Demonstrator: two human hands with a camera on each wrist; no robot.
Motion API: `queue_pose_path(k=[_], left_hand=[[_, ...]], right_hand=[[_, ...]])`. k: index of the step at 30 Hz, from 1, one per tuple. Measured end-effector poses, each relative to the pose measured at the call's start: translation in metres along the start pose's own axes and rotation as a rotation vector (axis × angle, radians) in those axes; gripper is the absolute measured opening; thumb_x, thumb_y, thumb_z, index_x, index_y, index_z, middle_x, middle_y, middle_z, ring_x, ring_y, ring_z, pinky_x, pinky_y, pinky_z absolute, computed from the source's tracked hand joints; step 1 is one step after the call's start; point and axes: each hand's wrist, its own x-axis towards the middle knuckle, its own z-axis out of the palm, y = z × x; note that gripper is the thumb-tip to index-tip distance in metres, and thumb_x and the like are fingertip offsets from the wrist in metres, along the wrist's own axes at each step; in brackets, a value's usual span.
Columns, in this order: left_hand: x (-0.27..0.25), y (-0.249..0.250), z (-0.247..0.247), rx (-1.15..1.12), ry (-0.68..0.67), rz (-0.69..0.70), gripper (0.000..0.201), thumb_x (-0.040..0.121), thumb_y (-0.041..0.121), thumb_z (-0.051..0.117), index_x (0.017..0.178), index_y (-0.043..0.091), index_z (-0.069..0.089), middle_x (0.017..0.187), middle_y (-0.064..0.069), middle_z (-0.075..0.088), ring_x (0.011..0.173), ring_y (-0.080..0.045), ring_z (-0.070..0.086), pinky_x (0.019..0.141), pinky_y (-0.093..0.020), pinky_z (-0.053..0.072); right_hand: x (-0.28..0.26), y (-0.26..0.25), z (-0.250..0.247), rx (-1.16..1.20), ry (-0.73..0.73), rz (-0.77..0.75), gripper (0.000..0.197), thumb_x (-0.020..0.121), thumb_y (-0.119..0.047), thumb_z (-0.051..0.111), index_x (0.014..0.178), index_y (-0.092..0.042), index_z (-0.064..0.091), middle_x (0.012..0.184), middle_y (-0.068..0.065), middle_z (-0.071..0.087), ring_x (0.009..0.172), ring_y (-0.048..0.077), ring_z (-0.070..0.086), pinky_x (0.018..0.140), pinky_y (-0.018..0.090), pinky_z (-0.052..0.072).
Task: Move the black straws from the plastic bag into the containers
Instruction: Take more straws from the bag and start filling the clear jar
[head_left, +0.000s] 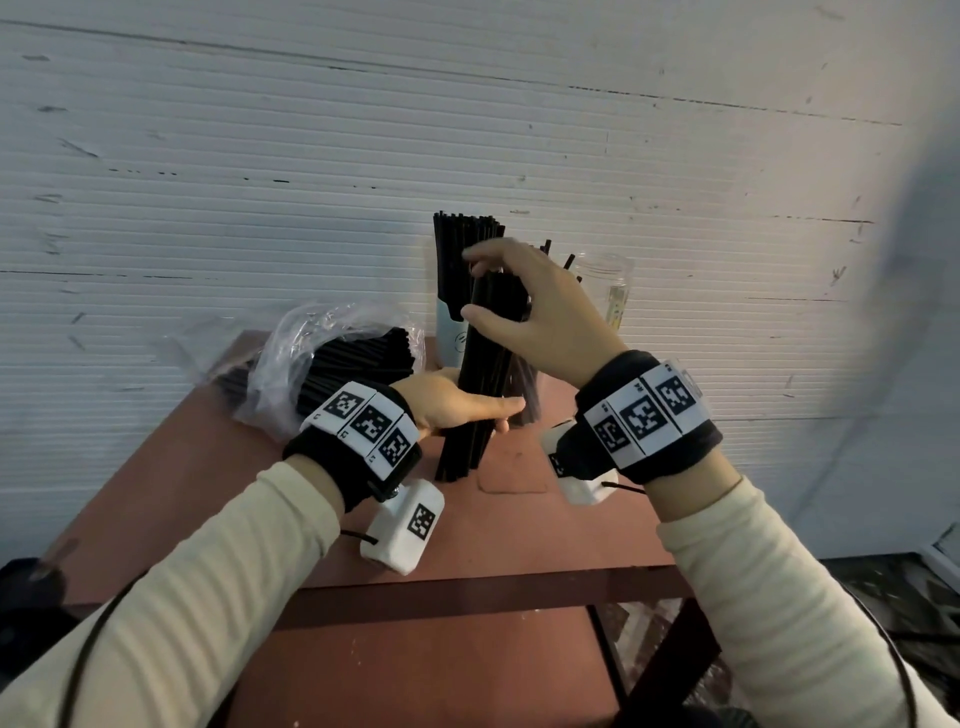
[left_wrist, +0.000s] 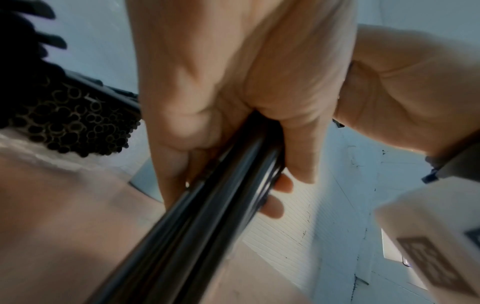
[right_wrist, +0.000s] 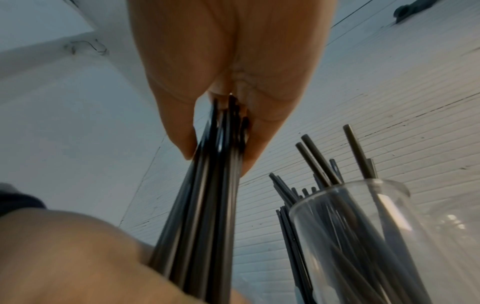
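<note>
A bundle of black straws (head_left: 475, 395) stands upright with its lower ends on the table. My left hand (head_left: 483, 410) grips the bundle low down, fingers curled round it (left_wrist: 228, 174). My right hand (head_left: 493, 291) holds the bundle's top between thumb and fingers (right_wrist: 218, 150). The clear plastic bag (head_left: 291, 358) lies at the back left, with many black straws (left_wrist: 72, 123) still inside. A pale blue cup (head_left: 449, 338) full of straws stands behind the bundle. A clear container (right_wrist: 350, 226) holding several straws stands by my right hand.
The reddish-brown table (head_left: 234, 493) stands against a white ribbed wall (head_left: 208, 182). A clear jar (head_left: 608, 291) sits at the back right. The table's front edge (head_left: 467, 592) is near my forearms, with dark floor beyond it at the right.
</note>
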Motion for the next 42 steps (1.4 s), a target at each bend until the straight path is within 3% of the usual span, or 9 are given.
queue_pose_path(k=[6,11,15,20,23,26,30,35,42], left_hand=[[-0.013,0.022,-0.009,0.015,-0.03,0.098,0.034,0.091,0.044,0.059,0.075,0.015,0.062,0.08,-0.003,0.067,0.102,-0.025,0.067,0.099,-0.033,0.048],[-0.022,0.034,-0.006,0.048,-0.128,0.207,0.032,0.095,0.033,0.056,0.067,0.02,0.061,0.07,0.007,0.064,0.09,-0.021,0.069,0.086,-0.021,0.054],[-0.019,0.04,-0.002,0.107,-0.194,0.224,0.027,0.093,0.031,0.06,0.067,0.027,0.066,0.07,0.01,0.066,0.089,-0.02,0.069,0.086,-0.023,0.054],[-0.013,0.045,0.004,0.097,-0.246,0.285,0.043,0.086,0.03,0.07,0.101,-0.01,0.062,0.089,-0.025,0.064,0.081,-0.023,0.064,0.088,-0.045,0.054],[-0.009,0.05,0.008,0.11,-0.121,0.313,0.036,0.08,0.033,0.077,0.102,0.008,0.063,0.089,-0.011,0.07,0.085,-0.019,0.068,0.088,-0.043,0.056],[-0.002,0.052,0.012,0.052,0.251,0.352,0.061,0.067,0.038,0.085,0.116,0.03,0.049,0.104,0.007,0.063,0.094,-0.003,0.064,0.086,-0.025,0.053],[0.025,0.045,0.013,-0.002,0.637,0.425,0.095,0.061,0.036,0.09,0.131,0.026,0.027,0.123,0.0,0.042,0.113,-0.01,0.047,0.096,-0.024,0.042],[0.068,0.036,0.005,-0.037,0.53,0.231,0.141,0.054,0.04,0.092,0.15,0.024,-0.009,0.155,-0.006,0.018,0.142,-0.018,0.024,0.118,-0.041,0.024],[0.083,0.028,-0.003,-0.046,0.458,0.186,0.101,0.042,0.042,0.089,0.13,0.021,0.043,0.114,0.009,0.062,0.109,-0.012,0.061,0.099,-0.037,0.049]], right_hand=[[-0.014,-0.009,-0.026,0.148,0.159,0.161,0.092,0.073,-0.043,0.079,0.144,-0.021,0.026,0.129,-0.002,0.048,0.095,0.006,0.061,0.082,0.019,0.053],[-0.026,-0.008,-0.031,0.324,0.244,0.167,0.101,0.068,-0.036,0.085,0.141,-0.022,0.017,0.121,0.006,0.047,0.08,0.01,0.064,0.074,0.024,0.057],[-0.027,-0.004,-0.031,0.293,0.132,0.195,0.069,0.067,-0.045,0.083,0.117,-0.013,0.049,0.105,0.007,0.061,0.081,0.011,0.062,0.07,0.025,0.054],[-0.022,-0.003,-0.028,0.234,-0.21,0.107,0.021,0.08,-0.023,0.078,0.09,-0.007,0.069,0.085,0.004,0.07,0.082,0.012,0.068,0.076,0.028,0.056],[-0.011,0.003,-0.04,0.264,-0.1,0.094,0.013,0.083,-0.013,0.074,0.083,-0.003,0.067,0.077,0.004,0.068,0.074,0.01,0.067,0.068,0.024,0.054],[0.002,0.011,-0.062,0.35,0.154,0.122,0.009,0.084,-0.007,0.072,0.081,-0.003,0.064,0.066,-0.008,0.062,0.06,-0.001,0.059,0.057,0.011,0.045],[0.023,0.024,-0.089,0.365,0.397,0.184,0.014,0.082,-0.011,0.07,0.083,-0.002,0.06,0.065,-0.005,0.057,0.052,-0.001,0.053,0.049,0.01,0.039],[0.047,0.043,-0.096,0.343,0.43,0.261,0.018,0.079,-0.016,0.07,0.081,-0.007,0.055,0.067,0.004,0.05,0.051,0.006,0.048,0.046,0.014,0.037],[0.073,0.067,-0.074,0.152,0.098,0.407,0.026,0.082,-0.021,0.071,0.069,-0.014,0.049,0.056,0.0,0.044,0.044,0.011,0.04,0.041,0.021,0.033]])
